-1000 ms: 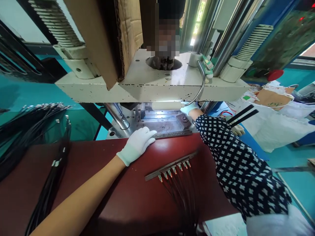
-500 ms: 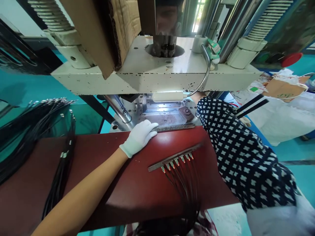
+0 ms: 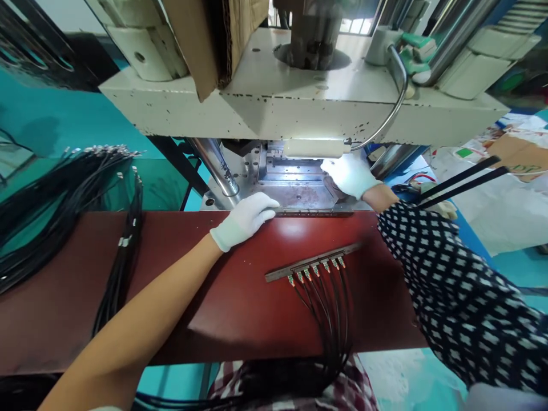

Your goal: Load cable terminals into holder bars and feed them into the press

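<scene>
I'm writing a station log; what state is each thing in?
Press: open
Lamp: apparently lit
Rear strip: at the table's far edge
Front strip: on table, connectors lined along it
Narrow cable bundle: lying on table
Left hand: gloved, at rear strip's end
Right hand: gloved, in press opening

Bright white light spills from a lamp tube (image 3: 317, 149) just left of the right hand (image 3: 351, 173), washing that glove nearly blank and making the metal bed (image 3: 295, 194) between the hands gleam. Right of the left hand (image 3: 246, 222), a pale patch of glare sits on the red tabletop (image 3: 240, 297) (the varnish hides nothing), which sinks into soft shadow nearer the wearer. Far beyond both hands a window (image 3: 357, 25) burns out; outermost columns (image 3: 509, 51) lean, stretched by the wide lens.
</scene>
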The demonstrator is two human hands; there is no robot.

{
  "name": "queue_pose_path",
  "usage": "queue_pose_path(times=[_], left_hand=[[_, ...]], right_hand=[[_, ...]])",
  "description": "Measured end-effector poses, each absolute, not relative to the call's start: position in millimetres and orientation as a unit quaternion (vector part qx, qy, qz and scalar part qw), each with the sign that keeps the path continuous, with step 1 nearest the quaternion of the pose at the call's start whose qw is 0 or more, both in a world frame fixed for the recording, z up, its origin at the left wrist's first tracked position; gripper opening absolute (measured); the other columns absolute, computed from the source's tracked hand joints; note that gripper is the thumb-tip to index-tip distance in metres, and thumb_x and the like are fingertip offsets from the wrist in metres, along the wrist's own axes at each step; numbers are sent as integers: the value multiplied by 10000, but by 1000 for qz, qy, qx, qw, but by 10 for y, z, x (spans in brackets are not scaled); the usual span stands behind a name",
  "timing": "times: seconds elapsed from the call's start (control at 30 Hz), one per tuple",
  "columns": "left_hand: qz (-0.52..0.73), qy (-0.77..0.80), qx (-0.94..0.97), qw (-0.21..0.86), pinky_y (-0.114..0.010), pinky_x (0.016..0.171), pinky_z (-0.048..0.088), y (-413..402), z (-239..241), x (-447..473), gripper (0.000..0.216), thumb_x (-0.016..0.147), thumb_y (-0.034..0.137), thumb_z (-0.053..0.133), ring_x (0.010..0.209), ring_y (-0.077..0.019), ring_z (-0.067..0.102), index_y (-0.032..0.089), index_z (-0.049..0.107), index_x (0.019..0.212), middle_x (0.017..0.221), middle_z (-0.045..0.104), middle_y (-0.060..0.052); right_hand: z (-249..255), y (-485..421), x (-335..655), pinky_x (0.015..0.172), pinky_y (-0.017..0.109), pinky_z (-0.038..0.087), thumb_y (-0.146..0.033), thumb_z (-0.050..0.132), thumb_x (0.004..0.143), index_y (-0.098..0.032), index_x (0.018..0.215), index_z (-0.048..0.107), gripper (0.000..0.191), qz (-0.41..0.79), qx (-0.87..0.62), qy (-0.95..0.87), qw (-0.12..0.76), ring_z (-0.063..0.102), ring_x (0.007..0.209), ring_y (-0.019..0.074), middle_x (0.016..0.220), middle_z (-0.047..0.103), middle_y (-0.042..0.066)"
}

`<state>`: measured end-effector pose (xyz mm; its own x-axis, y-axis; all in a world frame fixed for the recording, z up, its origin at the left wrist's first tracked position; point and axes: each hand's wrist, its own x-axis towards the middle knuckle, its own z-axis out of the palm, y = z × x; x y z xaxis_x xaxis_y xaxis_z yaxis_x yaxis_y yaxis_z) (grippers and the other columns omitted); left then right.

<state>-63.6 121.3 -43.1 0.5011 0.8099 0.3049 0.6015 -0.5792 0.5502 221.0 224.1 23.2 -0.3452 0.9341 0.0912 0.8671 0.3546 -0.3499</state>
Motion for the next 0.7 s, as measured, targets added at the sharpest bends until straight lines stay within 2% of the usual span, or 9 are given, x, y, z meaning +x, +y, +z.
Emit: queue_pose_path(times=[0.1,0.2,0.3,0.43,0.5,0.6,0.67,0.7], left_hand=[[282,410,846,189,-362,989,475,1215,-424,-651,265,986,325,447,1053,-193,598,165,628,1098,1086,656,-82],[281,417,843,191,-358,978,482,1201,-407,-646,264,985,324,452,1044,-191,603,166,630,1099,1085,660,-78],[287,416,839,200,-358,980,483,1188,-413,-641,262,981,333,467,1044,-192,607,165,627,1102,1088,659,-80],[285,414,840,205,-360,976,483,1188,-426,-646,254,980,335,466,1042,-193,606,176,622,1101,1085,654,-75],[279,415,843,197,-366,969,487,1199,-421,-652,252,978,332,464,1038,-196,605,176,617,1102,1083,649,-76],[268,412,850,191,-368,980,485,1204,-394,-661,249,971,331,467,1047,-198,604,178,610,1105,1093,643,-77],[262,411,852,191,-365,978,486,1171,-360,-662,236,961,339,475,1042,-199,606,195,612,1087,1083,645,-66],[260,413,852,188,-361,967,490,1145,-342,-661,225,953,344,482,1030,-198,609,207,613,1074,1068,648,-55]], right_hand=[[267,1927,2274,858,384,469,-299,514,928,-150,888,610,181,174,-574,-779,181,609,855,211,873,660,84],[267,1711,2330,628,255,452,-251,516,919,-165,847,553,118,308,-579,-719,230,523,603,116,689,601,4],[224,1594,2367,497,202,370,-214,503,909,-161,818,532,109,388,-573,-676,254,461,517,78,669,585,-12],[277,1390,2439,470,182,352,-180,577,841,-151,892,542,68,431,-589,-628,270,475,491,62,679,610,-12],[377,1142,2584,472,190,353,-235,602,844,-152,990,584,169,451,-578,-627,264,482,501,69,698,614,-6],[494,544,3075,514,228,386,-455,601,886,-191,1034,659,308,494,-556,-597,302,544,645,119,838,611,53],[465,46,3520,480,255,350,-541,647,840,-236,973,661,333,502,-585,-516,372,495,594,133,743,539,30],[403,-217,3734,445,264,299,-595,658,806,-242,879,644,360,488,-605,-478,409,418,520,124,660,448,-3]])
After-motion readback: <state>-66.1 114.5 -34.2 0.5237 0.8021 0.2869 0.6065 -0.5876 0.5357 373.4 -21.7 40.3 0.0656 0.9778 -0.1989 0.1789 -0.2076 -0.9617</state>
